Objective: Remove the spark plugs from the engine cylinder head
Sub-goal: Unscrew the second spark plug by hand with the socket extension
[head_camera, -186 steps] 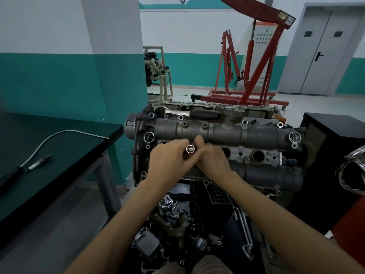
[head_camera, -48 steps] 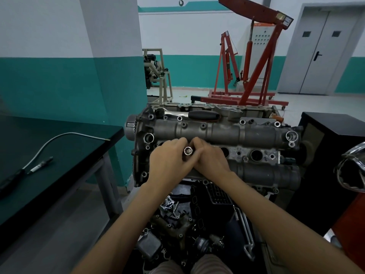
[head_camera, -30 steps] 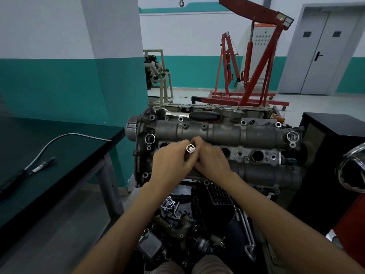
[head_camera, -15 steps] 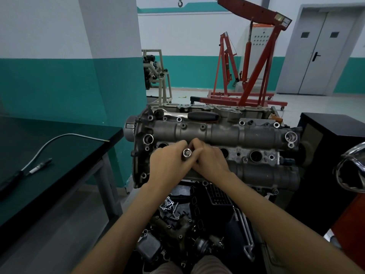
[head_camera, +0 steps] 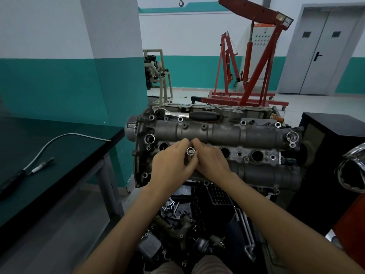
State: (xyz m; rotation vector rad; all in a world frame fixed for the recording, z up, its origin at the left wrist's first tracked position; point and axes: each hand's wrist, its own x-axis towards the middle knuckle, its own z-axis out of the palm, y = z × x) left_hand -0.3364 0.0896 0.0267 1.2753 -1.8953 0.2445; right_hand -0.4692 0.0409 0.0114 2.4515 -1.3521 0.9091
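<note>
Fingers of both hands are curled tight around a chrome spark plug socket (head_camera: 190, 151), the left hand (head_camera: 171, 166) wrapping it from the near left and the right hand (head_camera: 211, 161) pinching it from the right, thumbs and forefingers meeting just beyond its open square-drive end. With no ratchet fitted, this two-handed hold looks meant for spinning the socket by finger force, which suggests the plug beneath is already loose enough to wind out; that is a judgement, since the plug itself is hidden down the well and under the hands. The socket stands in the second well from the left of the engine cylinder head (head_camera: 227, 133), tilted toward the camera, its bright rim showing a dark hollow centre. The head is grey cast metal, dull and oil-stained, with a dark well (head_camera: 163, 146) left of the hands and two more wells (head_camera: 257, 155) to the right; whether plugs remain in them cannot be told. A ratchet wrench (head_camera: 203, 116) with a black grip lies along the head's far edge, within reach. Below the head sits a heap of engine parts (head_camera: 177, 224). To the left, a dark-topped bench (head_camera: 83, 153) carries a bent thin tube (head_camera: 65, 136), and a red engine hoist (head_camera: 250, 62) stands behind.
</note>
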